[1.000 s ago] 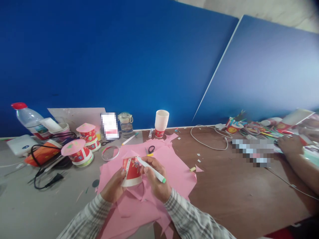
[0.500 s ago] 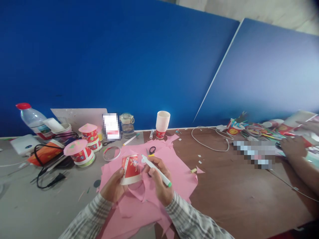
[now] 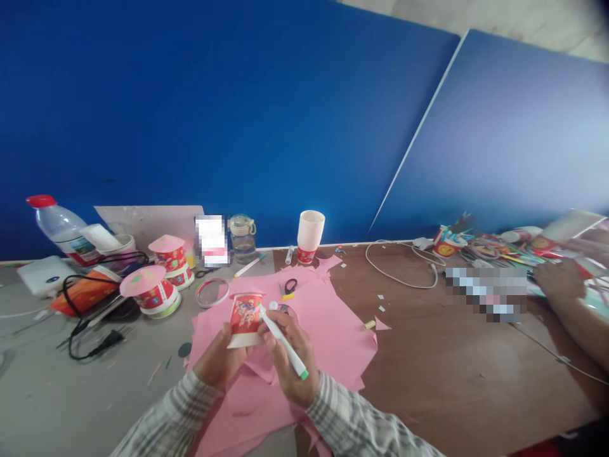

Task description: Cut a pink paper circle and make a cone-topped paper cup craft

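Observation:
My left hand is closed around a red and white paper cup, held upside down with a pink paper piece on its top. Between the fingers and thumb of my right hand is a white marker with a green end. The marker's other end points at the cup's right side; whether it touches cannot be made out. Under both hands spread sheets of pink paper. Scissors with black handles lie on the paper just beyond the cup.
Decorated cups with pink tops, a black cable and a plastic bottle stand or lie left. Stacked paper cups and a water jar stand behind. A co-worker's hand is at right, near craft materials.
My right hand has moved left with the marker, bringing its end up to the cup. The cup has turned in my left hand, so its printed figures now face me.

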Demonstrator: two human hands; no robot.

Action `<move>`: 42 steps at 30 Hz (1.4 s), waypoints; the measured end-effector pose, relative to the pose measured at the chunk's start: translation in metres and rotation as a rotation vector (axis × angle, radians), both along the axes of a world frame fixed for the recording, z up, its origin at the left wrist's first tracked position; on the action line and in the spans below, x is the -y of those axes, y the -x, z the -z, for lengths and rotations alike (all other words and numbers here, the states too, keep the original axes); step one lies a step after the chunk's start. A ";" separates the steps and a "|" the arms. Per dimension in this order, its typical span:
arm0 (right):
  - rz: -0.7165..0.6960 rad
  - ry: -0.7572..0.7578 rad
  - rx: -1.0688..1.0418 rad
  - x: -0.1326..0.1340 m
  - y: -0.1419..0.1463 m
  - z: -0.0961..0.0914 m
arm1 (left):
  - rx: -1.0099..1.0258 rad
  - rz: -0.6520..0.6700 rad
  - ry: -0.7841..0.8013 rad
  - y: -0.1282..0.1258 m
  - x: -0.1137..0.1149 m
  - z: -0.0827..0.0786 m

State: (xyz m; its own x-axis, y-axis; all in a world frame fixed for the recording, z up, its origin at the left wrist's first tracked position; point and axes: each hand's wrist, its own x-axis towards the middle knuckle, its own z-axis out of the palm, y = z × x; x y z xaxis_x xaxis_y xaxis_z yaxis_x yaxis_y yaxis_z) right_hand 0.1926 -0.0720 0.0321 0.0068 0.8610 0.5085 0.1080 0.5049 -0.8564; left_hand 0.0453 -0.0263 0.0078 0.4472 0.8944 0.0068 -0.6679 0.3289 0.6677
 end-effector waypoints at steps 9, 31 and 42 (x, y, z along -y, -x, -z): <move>0.011 -0.086 0.098 0.000 -0.001 0.003 | -0.094 -0.102 -0.005 -0.004 -0.001 -0.008; 0.058 -0.064 0.124 -0.013 -0.008 -0.004 | -0.255 -0.065 -0.045 -0.006 0.001 -0.007; 0.044 -0.031 0.136 -0.015 -0.008 -0.006 | -0.259 -0.064 -0.064 -0.007 0.002 -0.005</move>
State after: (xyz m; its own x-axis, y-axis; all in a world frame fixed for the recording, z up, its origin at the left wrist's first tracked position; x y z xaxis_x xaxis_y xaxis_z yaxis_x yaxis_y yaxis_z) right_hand 0.2009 -0.0569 0.0379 -0.0268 0.8453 0.5336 0.2445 0.5231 -0.8164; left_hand 0.0520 -0.0278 0.0130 0.3843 0.9222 -0.0435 -0.4899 0.2436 0.8371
